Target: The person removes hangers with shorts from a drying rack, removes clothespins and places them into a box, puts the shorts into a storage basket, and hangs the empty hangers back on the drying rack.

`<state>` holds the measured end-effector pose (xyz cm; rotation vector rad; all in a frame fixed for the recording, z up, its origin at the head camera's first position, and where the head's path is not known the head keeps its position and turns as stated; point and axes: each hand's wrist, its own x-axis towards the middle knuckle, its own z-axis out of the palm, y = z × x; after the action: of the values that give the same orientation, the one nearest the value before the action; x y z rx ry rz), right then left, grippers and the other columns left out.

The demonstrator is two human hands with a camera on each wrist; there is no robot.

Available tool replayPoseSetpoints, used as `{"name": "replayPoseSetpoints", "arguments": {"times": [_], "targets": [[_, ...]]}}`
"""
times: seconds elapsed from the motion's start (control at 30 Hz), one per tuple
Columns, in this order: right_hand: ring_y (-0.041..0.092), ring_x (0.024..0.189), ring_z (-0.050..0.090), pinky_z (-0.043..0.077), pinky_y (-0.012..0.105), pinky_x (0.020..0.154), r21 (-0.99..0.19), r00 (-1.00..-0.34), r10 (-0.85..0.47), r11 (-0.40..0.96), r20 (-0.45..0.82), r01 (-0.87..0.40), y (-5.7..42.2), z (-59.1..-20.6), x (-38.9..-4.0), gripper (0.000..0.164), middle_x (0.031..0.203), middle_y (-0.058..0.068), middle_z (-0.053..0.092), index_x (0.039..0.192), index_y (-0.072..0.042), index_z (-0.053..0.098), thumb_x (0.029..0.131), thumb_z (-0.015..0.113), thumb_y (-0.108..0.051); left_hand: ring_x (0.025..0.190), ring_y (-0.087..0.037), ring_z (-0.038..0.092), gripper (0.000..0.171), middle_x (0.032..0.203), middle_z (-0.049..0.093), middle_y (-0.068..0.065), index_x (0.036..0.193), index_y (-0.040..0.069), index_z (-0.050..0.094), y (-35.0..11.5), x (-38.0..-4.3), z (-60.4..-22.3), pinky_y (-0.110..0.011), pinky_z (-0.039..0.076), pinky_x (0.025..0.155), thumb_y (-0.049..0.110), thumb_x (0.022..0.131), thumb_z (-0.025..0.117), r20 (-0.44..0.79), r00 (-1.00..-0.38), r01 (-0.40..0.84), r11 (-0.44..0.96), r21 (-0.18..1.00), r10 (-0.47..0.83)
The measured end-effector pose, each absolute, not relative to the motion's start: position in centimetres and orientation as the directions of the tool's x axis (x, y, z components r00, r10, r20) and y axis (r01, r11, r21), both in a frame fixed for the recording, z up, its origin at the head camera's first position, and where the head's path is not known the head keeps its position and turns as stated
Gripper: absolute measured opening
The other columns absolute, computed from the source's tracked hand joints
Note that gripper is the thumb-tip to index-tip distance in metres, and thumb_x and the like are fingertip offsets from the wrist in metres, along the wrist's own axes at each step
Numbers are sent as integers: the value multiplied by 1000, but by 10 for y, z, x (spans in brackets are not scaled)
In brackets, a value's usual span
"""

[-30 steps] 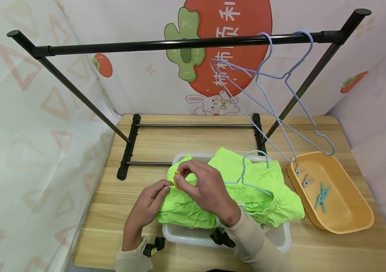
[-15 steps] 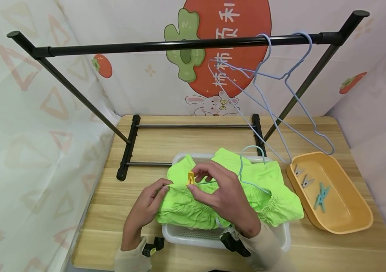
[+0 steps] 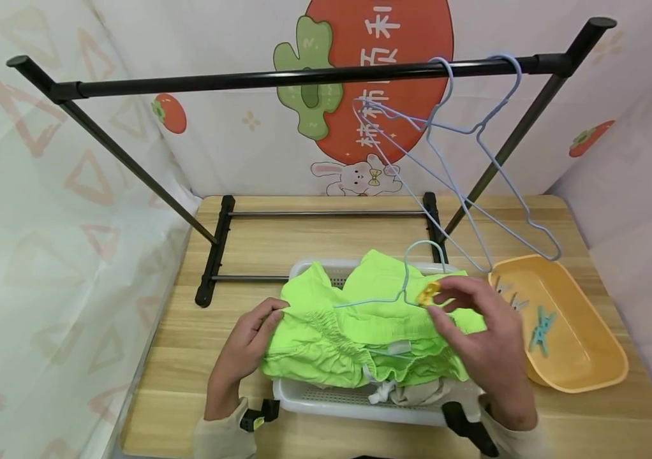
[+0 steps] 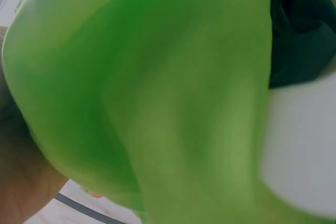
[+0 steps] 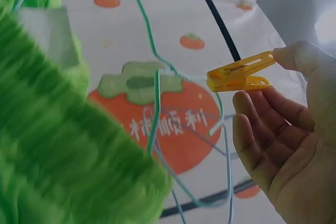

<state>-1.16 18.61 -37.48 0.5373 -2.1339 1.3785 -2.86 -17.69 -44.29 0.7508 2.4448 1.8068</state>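
Note:
Bright green shorts (image 3: 314,344) with a gathered waistband lie over a white basket (image 3: 355,411). A light blue-green hanger (image 3: 405,280) sits at them, its hook pointing up and part of it hidden in the cloth. My left hand (image 3: 245,341) pinches the left end of the shorts between thumb and fingers; green cloth fills most of the left wrist view. Above the right part of the shorts, my right hand (image 3: 489,338) holds a yellow clothespin (image 5: 239,74) between thumb and fingers, apart from the cloth.
An orange tray (image 3: 584,357) with several clothespins (image 3: 542,328) stands at the right. A black rack (image 3: 257,80) spans the back, with two blue hangers (image 3: 478,127) on its bar's right side. Beige cloth (image 3: 420,393) shows under the shorts.
My right hand has moved right with the yellow clothespin, away from the left side of the shorts, uncovering the hanger and waistband. The left hand has stayed in place.

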Motion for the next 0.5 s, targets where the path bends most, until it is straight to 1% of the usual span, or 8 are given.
{"name": "replayPoseSetpoints", "arguments": {"times": [0.1, 0.2, 0.3, 0.37, 0.43, 0.5], "targets": [[5, 84, 65, 52, 13, 78, -740, -801, 50, 419, 596, -525, 210, -383, -4, 36, 97, 14, 69, 111, 15, 66, 75, 73, 15, 80, -16, 60, 29, 99, 65, -7, 120, 6, 64, -176, -31, -443, -30, 52, 69, -9, 106, 43, 281, -881, 374, 199, 906, 381], [5, 85, 66, 52, 12, 78, -785, -826, 124, 413, 550, -461, 231, -392, 4, 37, 97, 8, 70, 110, 19, 65, 74, 71, 24, 79, -16, 60, 29, 98, 64, -8, 119, 5, 65, -176, -33, -441, -30, 52, 68, -9, 106, 43, 284, -880, 373, 184, 909, 380], [5, 88, 67, 52, 11, 78, -822, -852, 205, 442, 482, -359, 253, -399, 14, 35, 102, 1, 70, 113, 19, 63, 79, 69, 24, 78, -16, 59, 28, 97, 64, -9, 119, 3, 64, -174, -35, -439, -30, 52, 67, -8, 106, 42, 284, -880, 367, 163, 916, 381], [4, 88, 67, 52, 11, 77, -838, -860, 279, 479, 427, -261, 268, -404, 19, 34, 105, -4, 70, 116, 18, 63, 83, 70, 21, 79, -17, 59, 28, 97, 63, -10, 119, 2, 64, -173, -37, -439, -30, 52, 68, -9, 106, 41, 288, -878, 366, 150, 918, 383], [-1, 87, 67, 51, 9, 75, -849, -860, 367, 512, 356, -132, 285, -410, 22, 32, 103, -10, 70, 118, 14, 65, 87, 72, 15, 80, -17, 59, 28, 98, 63, -11, 119, 1, 64, -173, -38, -440, -29, 52, 69, -9, 107, 41, 289, -877, 365, 141, 920, 384], [-6, 85, 66, 50, 7, 72, -855, -844, 453, 519, 287, -13, 301, -418, 21, 31, 102, -17, 68, 119, 8, 67, 89, 74, 9, 81, -17, 58, 27, 97, 62, -10, 119, 0, 63, -174, -38, -441, -29, 51, 70, -9, 107, 41, 289, -877, 364, 138, 921, 385]]}}
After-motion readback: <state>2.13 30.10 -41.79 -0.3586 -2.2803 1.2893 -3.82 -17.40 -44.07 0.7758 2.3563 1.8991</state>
